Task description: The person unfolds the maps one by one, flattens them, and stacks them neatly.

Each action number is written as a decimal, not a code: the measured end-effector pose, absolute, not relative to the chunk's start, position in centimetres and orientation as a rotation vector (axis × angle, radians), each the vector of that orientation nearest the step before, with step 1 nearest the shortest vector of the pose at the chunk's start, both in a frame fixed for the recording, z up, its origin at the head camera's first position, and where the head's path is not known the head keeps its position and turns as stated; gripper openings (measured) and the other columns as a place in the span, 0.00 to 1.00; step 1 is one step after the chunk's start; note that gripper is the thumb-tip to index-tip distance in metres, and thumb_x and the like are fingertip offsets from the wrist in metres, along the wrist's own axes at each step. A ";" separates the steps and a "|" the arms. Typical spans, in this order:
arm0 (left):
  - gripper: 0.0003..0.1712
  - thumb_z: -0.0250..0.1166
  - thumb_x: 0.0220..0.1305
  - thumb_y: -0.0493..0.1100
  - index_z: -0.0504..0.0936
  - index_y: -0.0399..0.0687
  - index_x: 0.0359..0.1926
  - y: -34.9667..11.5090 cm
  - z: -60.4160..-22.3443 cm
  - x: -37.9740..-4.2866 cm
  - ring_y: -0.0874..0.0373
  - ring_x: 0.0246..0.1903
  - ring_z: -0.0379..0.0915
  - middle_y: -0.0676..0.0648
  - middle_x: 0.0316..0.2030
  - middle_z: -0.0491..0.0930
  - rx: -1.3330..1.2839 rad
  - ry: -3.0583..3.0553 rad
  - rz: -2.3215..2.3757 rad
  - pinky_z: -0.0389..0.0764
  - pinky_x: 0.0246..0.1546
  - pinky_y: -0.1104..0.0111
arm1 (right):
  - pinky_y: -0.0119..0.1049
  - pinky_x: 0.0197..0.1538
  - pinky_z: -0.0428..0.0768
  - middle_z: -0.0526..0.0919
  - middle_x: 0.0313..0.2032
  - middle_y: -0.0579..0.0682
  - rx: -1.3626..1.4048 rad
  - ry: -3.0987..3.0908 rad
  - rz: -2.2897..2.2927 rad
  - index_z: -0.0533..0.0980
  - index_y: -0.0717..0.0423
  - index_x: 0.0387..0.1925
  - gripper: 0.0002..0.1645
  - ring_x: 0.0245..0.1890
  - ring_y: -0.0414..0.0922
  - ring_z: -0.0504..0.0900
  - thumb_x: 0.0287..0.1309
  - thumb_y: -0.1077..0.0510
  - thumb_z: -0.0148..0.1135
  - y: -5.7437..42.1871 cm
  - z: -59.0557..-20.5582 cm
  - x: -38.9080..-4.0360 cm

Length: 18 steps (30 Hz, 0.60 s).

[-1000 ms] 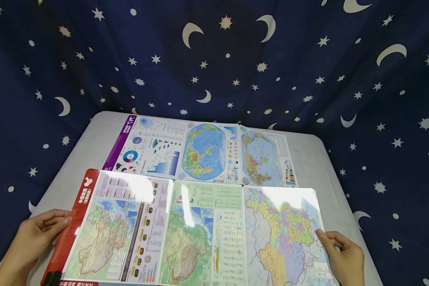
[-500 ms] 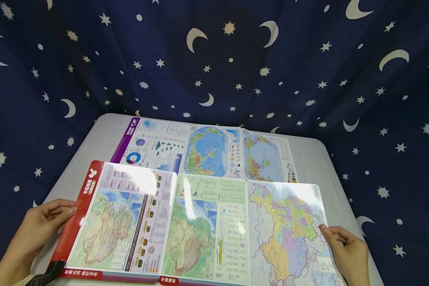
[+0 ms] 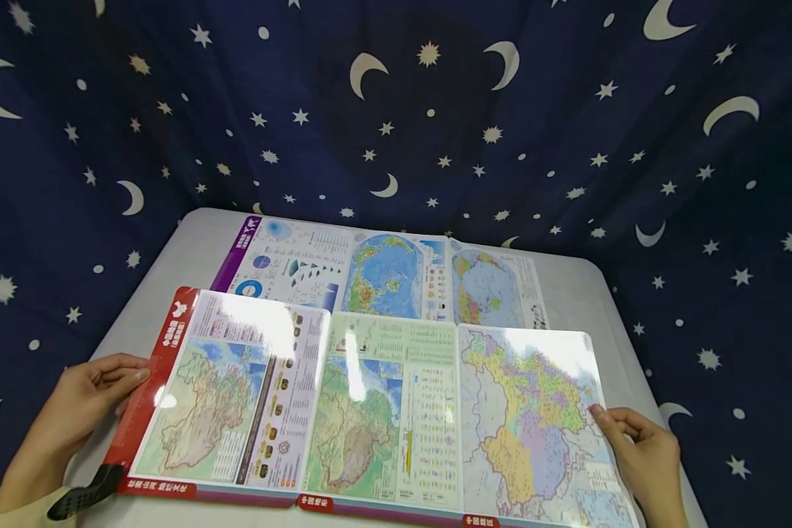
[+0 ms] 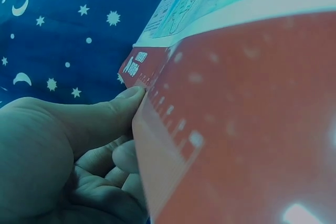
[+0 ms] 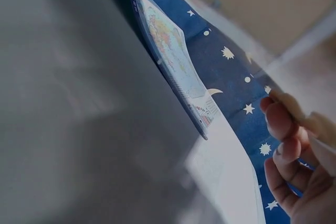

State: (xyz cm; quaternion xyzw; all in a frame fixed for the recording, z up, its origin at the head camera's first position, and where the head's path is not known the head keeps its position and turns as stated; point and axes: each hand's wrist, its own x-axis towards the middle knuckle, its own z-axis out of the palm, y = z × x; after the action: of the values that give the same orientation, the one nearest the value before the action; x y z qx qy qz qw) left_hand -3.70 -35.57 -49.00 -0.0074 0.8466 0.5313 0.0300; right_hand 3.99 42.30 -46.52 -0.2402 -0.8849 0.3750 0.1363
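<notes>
A glossy three-panel folding map (image 3: 429, 411) with a red strip down its left side spans the near part of the table, held up between both hands. My left hand (image 3: 89, 400) pinches the strip's outer edge; in the left wrist view the thumb (image 4: 113, 116) lies on the red face with curled fingers behind. At the opposite end, my right hand (image 3: 643, 447) pinches the right edge, its fingertips (image 5: 278, 119) under the sheet in the right wrist view. Behind it lies a second folding map (image 3: 389, 275) with a purple strip, its near part covered by the red-strip map.
A white-covered table (image 3: 570, 286) carries the purple-strip map at its far side. Dark blue cloth (image 3: 429, 147) printed with moons and stars hangs around the back and sides. A black strap (image 3: 89, 495) is around the left wrist.
Both hands have shifted the red-strip map away from the body, so it covers more of the purple-strip map. Its near edge with red tabs has come into view. The head view has tilted slightly.
</notes>
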 end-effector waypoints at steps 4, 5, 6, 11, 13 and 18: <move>0.14 0.65 0.76 0.39 0.83 0.31 0.53 -35.5 -48.9 -4.1 0.58 0.24 0.80 0.56 0.34 0.89 -0.017 2.609 1.636 0.77 0.23 0.65 | 0.33 0.16 0.67 0.80 0.14 0.41 -0.699 -2.564 1.067 0.87 0.58 0.34 0.20 0.09 0.40 0.70 0.65 0.44 0.74 42.4 -46.5 3.7; 0.14 0.65 0.76 0.39 0.83 0.31 0.53 -35.5 -48.9 -4.2 0.58 0.23 0.80 0.56 0.34 0.89 -0.016 2.610 1.639 0.77 0.23 0.65 | 0.33 0.16 0.68 0.80 0.14 0.41 -0.698 -2.564 1.068 0.87 0.59 0.34 0.20 0.09 0.40 0.71 0.65 0.44 0.74 42.4 -46.5 3.6; 0.14 0.65 0.76 0.39 0.82 0.30 0.53 -35.5 -48.9 -4.3 0.57 0.23 0.80 0.55 0.34 0.89 -0.014 2.610 1.642 0.77 0.23 0.66 | 0.33 0.16 0.67 0.80 0.14 0.41 -0.696 -2.563 1.063 0.87 0.58 0.33 0.20 0.09 0.40 0.70 0.65 0.44 0.74 42.4 -46.5 3.5; 0.15 0.66 0.75 0.39 0.82 0.29 0.53 -35.4 -49.0 -4.8 0.57 0.24 0.81 0.55 0.34 0.89 -0.007 2.618 1.648 0.78 0.23 0.66 | 0.33 0.16 0.69 0.81 0.14 0.40 -0.702 -2.562 1.080 0.87 0.59 0.33 0.21 0.09 0.40 0.72 0.65 0.43 0.74 42.4 -46.6 3.1; 0.15 0.66 0.75 0.39 0.82 0.29 0.53 -35.4 -49.0 -5.0 0.57 0.24 0.80 0.55 0.34 0.89 -0.008 2.623 1.645 0.77 0.23 0.66 | 0.33 0.16 0.69 0.82 0.14 0.40 -0.700 -2.560 1.086 0.87 0.59 0.34 0.21 0.09 0.40 0.72 0.65 0.44 0.74 42.4 -46.6 3.0; 0.15 0.66 0.75 0.38 0.81 0.28 0.53 -35.1 -49.0 -5.6 0.57 0.22 0.79 0.55 0.34 0.89 0.002 2.616 1.670 0.77 0.22 0.66 | 0.34 0.15 0.65 0.80 0.14 0.40 -0.691 -2.553 1.075 0.87 0.59 0.33 0.21 0.08 0.40 0.68 0.65 0.44 0.74 42.6 -46.8 2.7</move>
State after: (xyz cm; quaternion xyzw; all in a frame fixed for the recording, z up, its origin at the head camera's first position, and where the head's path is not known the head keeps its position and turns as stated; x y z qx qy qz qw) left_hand -5.59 -35.12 -48.96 0.0007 0.8427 0.5380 0.0187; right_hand 2.65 42.55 -46.77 -0.2395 -0.8850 0.3728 0.1429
